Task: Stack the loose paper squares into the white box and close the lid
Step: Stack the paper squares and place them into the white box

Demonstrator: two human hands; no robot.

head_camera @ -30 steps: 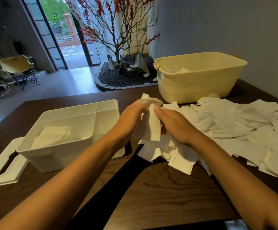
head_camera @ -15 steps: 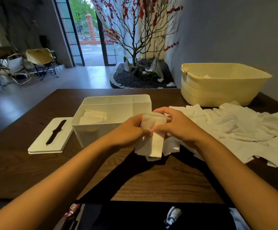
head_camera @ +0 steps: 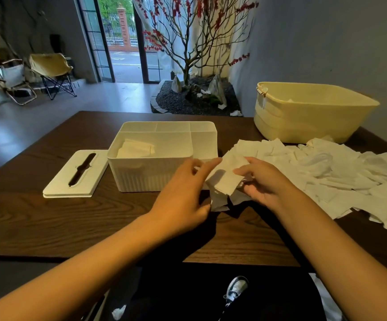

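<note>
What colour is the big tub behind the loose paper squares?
Pale yellow tub, seen best in the head view, the only one.

The white box (head_camera: pixel 155 167) stood open-topped and reachable from above; loose paper squares (head_camera: pixel 340 172) crowded the desk (head_camera: pixel 49 218) rightward.

Both bare forearms reach forward just right of the white box (head_camera: pixel 162 156). The left hand (head_camera: pixel 183 193) has fingers loosely spread, fingertips at a bunch of paper squares (head_camera: pixel 226 179), which the right hand (head_camera: pixel 263 181) pinches
</note>
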